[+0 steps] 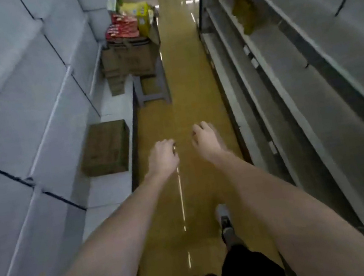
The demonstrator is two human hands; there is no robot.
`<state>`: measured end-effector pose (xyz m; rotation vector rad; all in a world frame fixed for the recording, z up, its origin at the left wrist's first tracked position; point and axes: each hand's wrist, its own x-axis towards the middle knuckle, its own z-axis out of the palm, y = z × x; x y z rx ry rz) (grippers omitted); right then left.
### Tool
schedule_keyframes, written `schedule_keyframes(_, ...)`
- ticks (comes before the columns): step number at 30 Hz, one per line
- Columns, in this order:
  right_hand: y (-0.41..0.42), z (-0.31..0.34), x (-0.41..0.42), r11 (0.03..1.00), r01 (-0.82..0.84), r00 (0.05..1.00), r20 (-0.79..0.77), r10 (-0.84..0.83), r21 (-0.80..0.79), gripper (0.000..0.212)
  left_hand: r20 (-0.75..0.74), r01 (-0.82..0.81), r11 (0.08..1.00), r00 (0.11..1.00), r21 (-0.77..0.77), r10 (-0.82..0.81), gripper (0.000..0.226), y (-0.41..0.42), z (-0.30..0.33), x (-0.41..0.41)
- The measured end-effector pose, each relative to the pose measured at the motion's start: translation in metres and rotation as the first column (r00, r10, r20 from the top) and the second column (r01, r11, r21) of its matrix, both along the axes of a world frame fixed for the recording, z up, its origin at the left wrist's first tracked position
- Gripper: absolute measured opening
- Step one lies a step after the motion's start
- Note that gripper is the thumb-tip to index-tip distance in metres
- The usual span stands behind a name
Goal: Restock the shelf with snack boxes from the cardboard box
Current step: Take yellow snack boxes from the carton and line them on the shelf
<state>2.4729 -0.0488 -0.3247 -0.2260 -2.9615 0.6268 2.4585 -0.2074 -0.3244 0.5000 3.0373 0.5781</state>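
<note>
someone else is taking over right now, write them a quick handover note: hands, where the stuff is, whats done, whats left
Left hand: held out over the aisle floor, fingers loosely curled, holding nothing.
Right hand: the same, empty.
Open cardboard box: farther up the aisle on the left, on a grey stool, with red snack boxes and yellow packs piled on top.
Closed brown carton: on the bottom shelf at the left, near the hands.
Done: no snack boxes show on the left shelves in view.
Left: walk to the cardboard box, take snack boxes, set them on the shelf.
</note>
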Motion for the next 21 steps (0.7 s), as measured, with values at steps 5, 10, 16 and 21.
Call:
schedule_keyframes(5,0.013,-0.021,-0.097,0.998,-0.058,0.997,-0.051,0.057,-0.029,0.017,-0.019,-0.04,0.999,0.999,-0.024,0.04,0.031,0.015,-0.015,-0.089)
schedule_keyframes(10,0.039,-0.022,-0.205,0.994,-0.106,0.993,-0.045,0.105,-0.029,0.013,-0.023,-0.072,0.993,0.997,-0.095,0.07,0.035,0.042,-0.013,-0.196)
schedule_keyframes(16,0.066,-0.022,-0.329,0.987,-0.147,0.989,-0.008,0.147,-0.072,0.019,-0.022,-0.114,0.985,0.994,-0.131,0.112,0.034,0.066,0.003,-0.321)
schedule_keyframes(21,0.069,-0.01,-0.43,0.97,-0.195,0.981,-0.019,0.194,-0.143,0.019,0.007,-0.167,0.98,0.986,-0.106,0.169,0.033,0.063,0.007,-0.404)
